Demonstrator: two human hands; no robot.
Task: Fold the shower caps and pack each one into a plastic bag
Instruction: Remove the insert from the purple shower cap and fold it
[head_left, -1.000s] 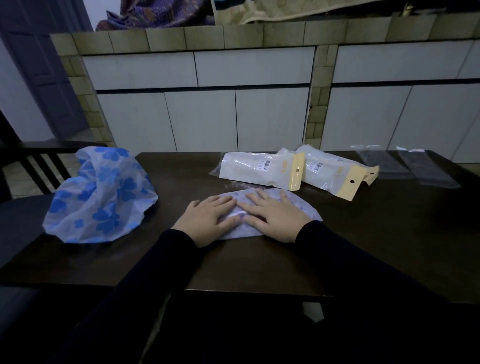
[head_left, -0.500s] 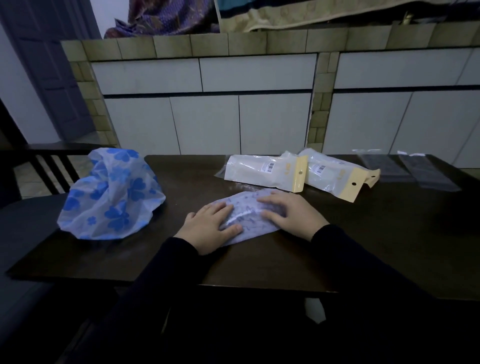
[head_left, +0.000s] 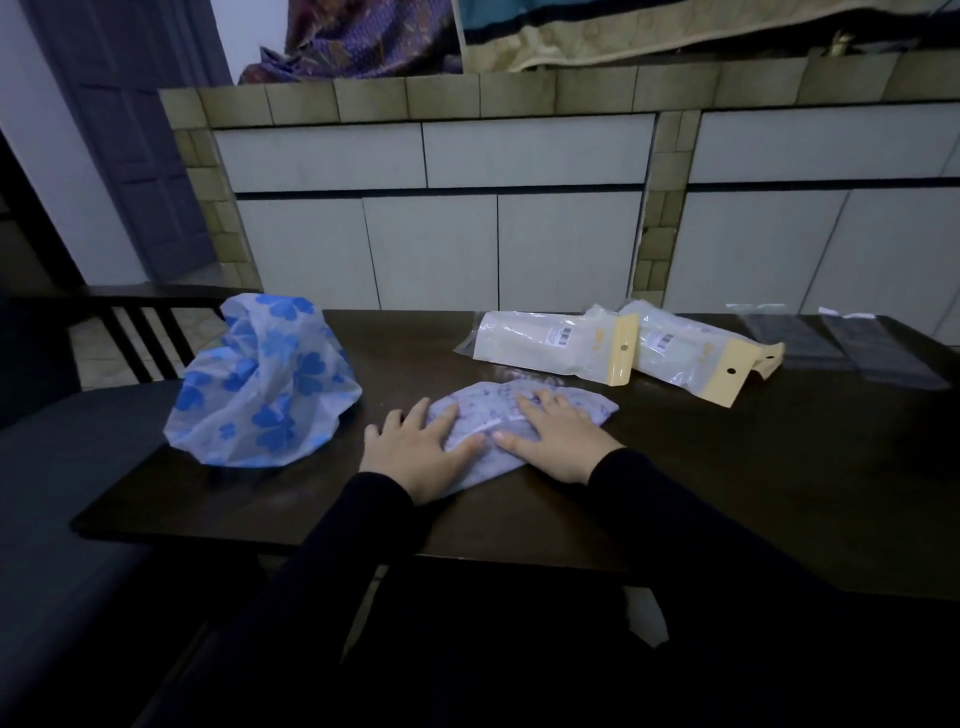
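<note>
Since half a second ago: right hand (head_left: 558, 441) slid back toward the near edge, left hand (head_left: 415, 449) shifted left. Both flat, fingers spread, gripping nothing, pressing the folded lilac shower cap (head_left: 524, 415) onto the tabletop (head_left: 779, 467) mid-near edge. Cap's long axis runs near-left to far-right. Blue-flowered cap (head_left: 265, 384) unfolded at left edge; two packed bags (head_left: 556, 345) behind.

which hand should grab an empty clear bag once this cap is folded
Right, probably. The empty clear bags lie at the table's far right, on the right hand's side, so the left hand can hold the folded cap flat.
</note>
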